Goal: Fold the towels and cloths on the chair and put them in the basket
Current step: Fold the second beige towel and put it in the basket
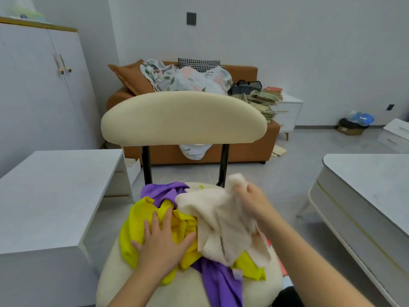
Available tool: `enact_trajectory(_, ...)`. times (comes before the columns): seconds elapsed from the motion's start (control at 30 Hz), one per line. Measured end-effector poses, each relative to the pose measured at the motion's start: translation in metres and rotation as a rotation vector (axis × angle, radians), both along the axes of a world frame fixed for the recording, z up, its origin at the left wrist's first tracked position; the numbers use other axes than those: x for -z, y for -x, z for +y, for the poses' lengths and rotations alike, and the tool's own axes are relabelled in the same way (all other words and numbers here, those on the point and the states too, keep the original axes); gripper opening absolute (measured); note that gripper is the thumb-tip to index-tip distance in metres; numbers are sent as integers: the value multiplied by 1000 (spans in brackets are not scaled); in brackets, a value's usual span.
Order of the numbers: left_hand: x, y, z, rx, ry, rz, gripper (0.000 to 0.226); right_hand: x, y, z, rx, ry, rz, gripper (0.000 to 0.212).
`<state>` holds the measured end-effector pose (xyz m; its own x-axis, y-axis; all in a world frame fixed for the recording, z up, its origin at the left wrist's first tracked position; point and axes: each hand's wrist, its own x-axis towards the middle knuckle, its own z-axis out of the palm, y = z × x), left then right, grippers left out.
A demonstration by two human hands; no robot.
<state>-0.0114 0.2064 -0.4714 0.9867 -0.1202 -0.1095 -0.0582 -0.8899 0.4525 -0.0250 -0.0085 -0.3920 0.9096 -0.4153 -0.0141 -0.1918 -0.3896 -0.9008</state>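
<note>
I am pinching the cream towel (pixel 223 220) with my right hand (pixel 254 202) — left hand (pixel 163 240) spread flat, pinning the yellow cloth (pixel 137 224) — and lifting clear.

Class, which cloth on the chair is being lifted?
The cream towel: the right hand grips it raised, while the yellow cloth and purple cloth lie on the seat.

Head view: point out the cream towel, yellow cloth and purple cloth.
cream towel (pixel 213 210): head view, middle of its draped part.
yellow cloth (pixel 132 222): head view, its left lobe.
purple cloth (pixel 219 282): head view, its near trailing end.
</note>
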Motion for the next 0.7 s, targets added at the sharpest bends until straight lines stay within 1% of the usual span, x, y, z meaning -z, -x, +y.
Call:
enact_trajectory(0.03, 3, 0, -2, 1, 7, 22, 98, 19, 3, 2, -38, 29, 30, 24)
enact_trajectory(0.13, 10, -4, -9, -11, -16, 31, 104, 55, 2, 6, -137, 64, -27, 20)
enact_trajectory(0.27, 20, -16, -22, 0, -129, -38, 92, 61, -18, 19, -190, 63, -23, 20)
enact_trajectory(0.37, 24, -29, -32, -24, -169, -98, 81, 66, -41, 25, -202, 38, -47, 22)
enact_trajectory(0.43, 25, -37, -34, -32, -176, -112, 79, 71, -54, 28, -201, 25, -74, 21)
enact_trajectory(0.5, 27, -42, -33, -30, -187, -108, 83, 75, -60, 29, -205, 20, -84, 20)
enact_trajectory(0.57, 25, -43, -29, -37, -144, -74, 97, 74, -61, 27, -208, 26, -83, 20)
enact_trajectory(0.63, 19, -44, -24, -75, -12, -38, 97, 65, -59, 21, -197, 88, -136, 18)
enact_trajectory(0.7, 5, -43, -17, -124, 113, -72, 99, 45, -55, 13, -151, 189, -245, 22)
